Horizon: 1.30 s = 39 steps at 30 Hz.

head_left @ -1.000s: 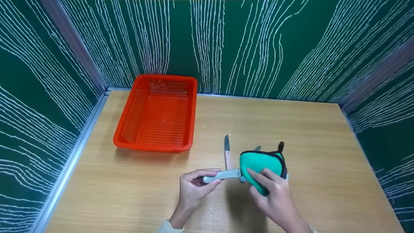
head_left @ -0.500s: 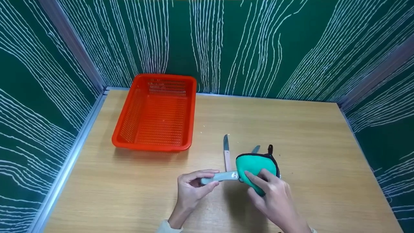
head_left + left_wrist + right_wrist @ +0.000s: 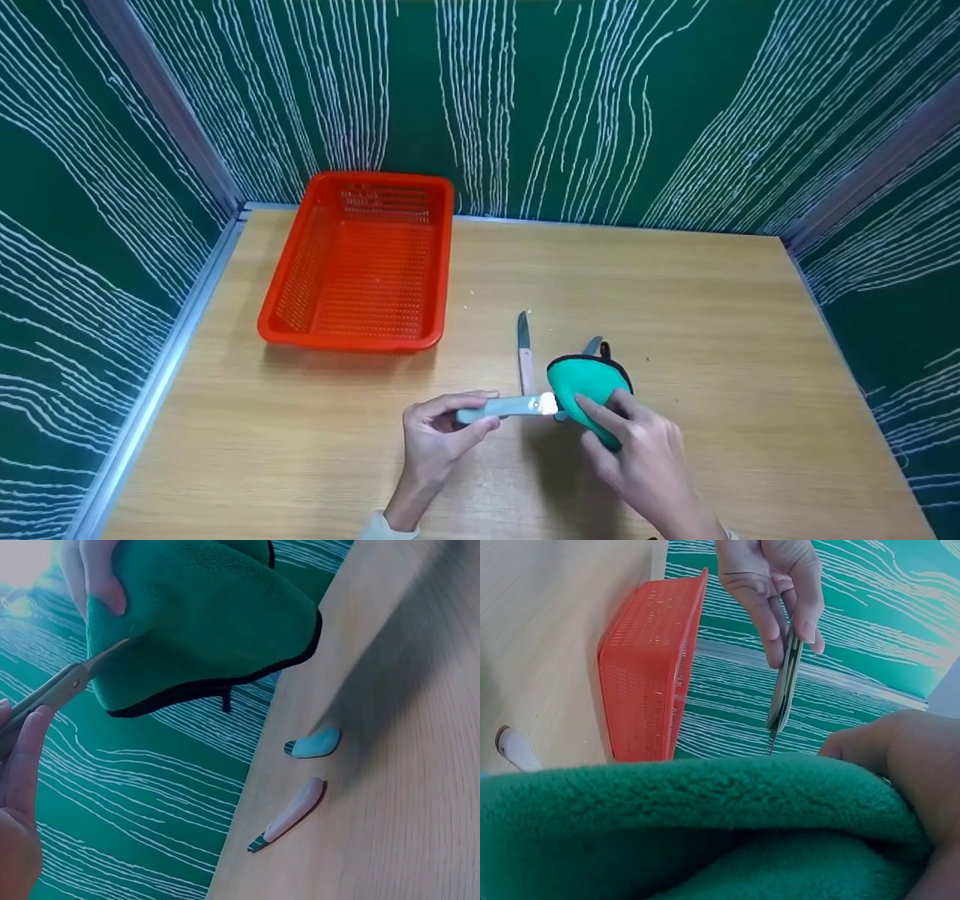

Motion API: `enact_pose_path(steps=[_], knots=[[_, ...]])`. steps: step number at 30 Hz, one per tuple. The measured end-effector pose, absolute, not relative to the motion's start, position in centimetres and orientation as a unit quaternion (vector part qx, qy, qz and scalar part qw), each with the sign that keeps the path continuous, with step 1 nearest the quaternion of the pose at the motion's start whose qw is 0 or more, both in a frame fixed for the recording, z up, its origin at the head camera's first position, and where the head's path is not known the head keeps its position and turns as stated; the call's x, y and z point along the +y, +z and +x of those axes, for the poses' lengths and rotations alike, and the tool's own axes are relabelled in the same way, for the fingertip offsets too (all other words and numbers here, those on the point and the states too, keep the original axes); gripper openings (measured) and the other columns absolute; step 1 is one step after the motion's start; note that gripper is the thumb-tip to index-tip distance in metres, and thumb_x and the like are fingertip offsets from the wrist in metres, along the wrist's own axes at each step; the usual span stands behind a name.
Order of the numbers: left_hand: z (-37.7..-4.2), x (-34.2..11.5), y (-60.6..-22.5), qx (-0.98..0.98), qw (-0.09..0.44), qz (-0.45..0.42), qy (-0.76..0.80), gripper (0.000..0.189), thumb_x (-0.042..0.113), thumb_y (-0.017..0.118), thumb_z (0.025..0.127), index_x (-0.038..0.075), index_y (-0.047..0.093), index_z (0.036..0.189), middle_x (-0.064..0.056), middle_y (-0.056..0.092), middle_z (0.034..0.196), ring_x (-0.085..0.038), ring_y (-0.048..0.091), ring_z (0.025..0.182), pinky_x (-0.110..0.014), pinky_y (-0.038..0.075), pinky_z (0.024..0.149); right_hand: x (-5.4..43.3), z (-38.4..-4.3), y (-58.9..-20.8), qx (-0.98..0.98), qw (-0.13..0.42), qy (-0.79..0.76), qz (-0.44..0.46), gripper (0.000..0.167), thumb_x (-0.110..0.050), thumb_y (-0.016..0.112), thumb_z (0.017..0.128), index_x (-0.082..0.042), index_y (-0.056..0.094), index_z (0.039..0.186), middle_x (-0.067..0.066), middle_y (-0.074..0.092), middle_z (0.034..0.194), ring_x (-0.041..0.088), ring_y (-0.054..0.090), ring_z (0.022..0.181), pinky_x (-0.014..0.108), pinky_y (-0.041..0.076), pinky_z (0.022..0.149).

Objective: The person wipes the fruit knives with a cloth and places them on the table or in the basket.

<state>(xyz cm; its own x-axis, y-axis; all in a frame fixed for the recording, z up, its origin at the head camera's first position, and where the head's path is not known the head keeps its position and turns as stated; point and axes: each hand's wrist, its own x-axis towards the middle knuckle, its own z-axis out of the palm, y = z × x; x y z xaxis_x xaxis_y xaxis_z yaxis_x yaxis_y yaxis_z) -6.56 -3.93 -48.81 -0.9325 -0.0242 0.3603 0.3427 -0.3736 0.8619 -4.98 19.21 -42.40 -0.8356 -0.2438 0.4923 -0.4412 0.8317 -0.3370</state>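
My left hand (image 3: 439,442) grips the pale grey-green handle of a folding knife (image 3: 495,409), its blade end pointing right. A green plush cloth (image 3: 589,382) with black edging is pinched in my right hand (image 3: 637,450), folded over the blade. In the left wrist view, part of the knife's blade (image 3: 109,656) shows before it disappears into the cloth (image 3: 202,630). On the table beyond lie a pink-handled knife (image 3: 525,356) and a blue-handled knife (image 3: 593,346), the latter mostly behind the cloth in the head view.
A red plastic basket (image 3: 351,343) with perforated sides stands at the back left of the wooden table (image 3: 675,300). Green panels with white wavy lines (image 3: 487,112) close off the back and both sides. Small crumbs dot the tabletop near the knives.
The cloth's right part and black loop have shifted left as my right hand turns and bunches it. My left hand and the knife have drifted slightly left.
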Motion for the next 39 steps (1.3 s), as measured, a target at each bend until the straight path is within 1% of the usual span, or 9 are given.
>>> enact_pose_path(steps=[7,11,14,18,22,25,32,34,39], knots=[[-6.8,-4.2,-48.9,-0.529,0.157,-0.187,-0.813,0.022,-0.016,0.072,0.071,-0.011,0.068,0.092,-0.027,0.068,0.092,-0.027,0.070,0.078,-0.030,0.058,0.059,19.7,-5.2,-42.5,-0.922,0.247,0.228,0.190,0.035,-0.002,0.072,0.065,-0.012,0.076,0.098,-0.004,0.048,0.069,0.003,0.033,0.051,0.016,0.031,0.041],[-6.9,-4.3,-49.0,-0.516,0.152,-0.190,-0.822,0.021,-0.018,0.070,0.072,-0.014,0.066,0.093,-0.030,0.066,0.093,-0.028,0.070,0.074,-0.035,0.058,0.058,20.2,-5.4,-42.6,-0.917,0.259,0.237,0.188,0.034,0.001,0.069,0.065,-0.010,0.077,0.097,-0.006,0.047,0.068,0.002,0.034,0.051,0.017,0.030,0.041],[-6.8,-4.4,-49.1,-0.511,0.145,-0.181,-0.828,0.022,-0.019,0.068,0.073,-0.017,0.064,0.095,-0.031,0.066,0.094,-0.029,0.070,0.071,-0.041,0.058,0.058,20.6,-5.5,-42.7,-0.920,0.254,0.246,0.169,0.034,0.003,0.069,0.065,-0.010,0.077,0.096,-0.008,0.047,0.068,0.002,0.035,0.051,0.017,0.031,0.041],[-6.7,-4.4,-49.1,-0.512,0.134,-0.160,-0.833,0.023,-0.016,0.070,0.074,-0.018,0.063,0.096,-0.030,0.066,0.095,-0.032,0.070,0.071,-0.043,0.058,0.060,21.3,-5.6,-42.8,-0.923,0.249,0.254,0.147,0.032,0.005,0.068,0.065,-0.008,0.077,0.094,-0.007,0.050,0.067,0.003,0.038,0.050,0.018,0.035,0.041],[-6.8,-4.6,-49.2,-0.505,0.129,-0.147,-0.841,0.024,-0.016,0.069,0.075,-0.019,0.062,0.098,-0.030,0.066,0.098,-0.037,0.069,0.077,-0.044,0.057,0.063,22.1,-5.8,-43.0,-0.921,0.239,0.280,0.126,0.030,0.006,0.069,0.066,-0.007,0.077,0.092,-0.006,0.052,0.066,0.005,0.042,0.051,0.019,0.038,0.041],[-6.9,-4.8,-49.3,-0.500,0.129,-0.144,-0.844,0.024,-0.017,0.067,0.076,-0.019,0.061,0.100,-0.030,0.065,0.100,-0.038,0.068,0.080,-0.044,0.057,0.065,22.7,-5.9,-43.1,-0.918,0.228,0.308,0.102,0.028,0.007,0.069,0.068,-0.006,0.077,0.091,-0.007,0.052,0.065,0.006,0.044,0.050,0.019,0.038,0.040],[-7.0,-4.8,-49.3,-0.509,0.126,-0.131,-0.841,0.026,-0.015,0.069,0.076,-0.020,0.061,0.100,-0.031,0.065,0.101,-0.035,0.069,0.082,-0.045,0.057,0.067,23.6,-5.9,-42.6,-0.913,0.206,0.351,0.028,0.025,0.006,0.067,0.075,-0.008,0.076,0.094,-0.004,0.058,0.066,0.011,0.050,0.053,0.020,0.044,0.047],[-7.0,-4.8,-49.3,-0.515,0.128,-0.132,-0.837,0.026,-0.014,0.070,0.076,-0.019,0.062,0.100,-0.030,0.065,0.101,-0.035,0.069,0.082,-0.044,0.057,0.067,23.7,-5.9,-42.3,-0.910,0.209,0.358,0.017,0.024,0.006,0.067,0.076,-0.007,0.076,0.095,-0.004,0.059,0.067,0.011,0.052,0.054,0.019,0.045,0.048],[-7.1,-4.8,-49.5,-0.545,0.132,-0.139,-0.816,0.025,-0.011,0.072,0.075,-0.015,0.065,0.098,-0.027,0.067,0.100,-0.035,0.069,0.082,-0.042,0.058,0.067,23.8,-5.9,-42.0,-0.887,0.246,0.390,0.013,0.025,0.007,0.066,0.077,-0.009,0.077,0.093,-0.004,0.058,0.066,0.009,0.050,0.051,0.015,0.041,0.045]])
